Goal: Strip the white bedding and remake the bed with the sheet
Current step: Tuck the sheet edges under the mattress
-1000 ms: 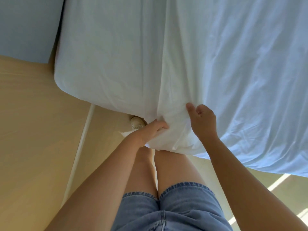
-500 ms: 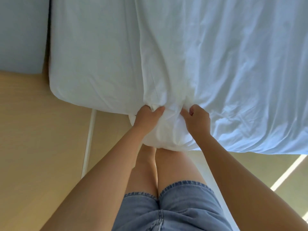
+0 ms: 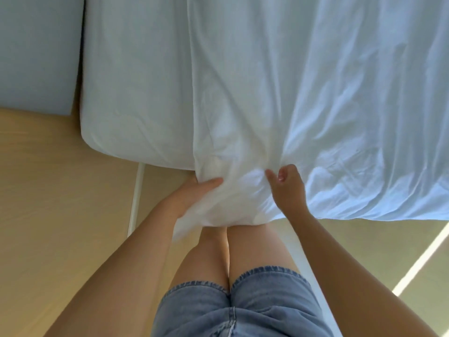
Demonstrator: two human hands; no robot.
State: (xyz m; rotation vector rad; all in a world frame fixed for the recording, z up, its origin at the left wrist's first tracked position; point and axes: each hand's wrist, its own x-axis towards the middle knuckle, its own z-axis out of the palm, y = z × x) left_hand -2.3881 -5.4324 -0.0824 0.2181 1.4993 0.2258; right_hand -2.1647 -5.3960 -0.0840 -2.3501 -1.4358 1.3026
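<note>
The left hand (image 3: pixel 194 193) gripped the bunched near corner of the sheet (image 3: pixel 315 105), thumb on top and fingers hidden beneath the fabric. The right hand (image 3: pixel 286 186), just beside it, had its fingers curled into a fold of the same sheet, and creases radiated from that grip. Both hands held the fabric at the near edge of the bed (image 3: pixel 133 93), above the person's knees.

Progress, as judged: the remake appeared to be under way. The sheet covered most of the bed to the right and overhung its near side. A strip at the left lay outside the sheet, itself covered in white. The sheet was creased and untucked, so squaring, smoothing and tucking appeared to remain. Whether stripping was complete could not be told.

Orientation: the sheet's left edge ran straight away from the person. Its near hem ran left to right above the floor (image 3: pixel 48 190). The far and right ends lay out of view, so the long axis could not be confirmed.
</note>
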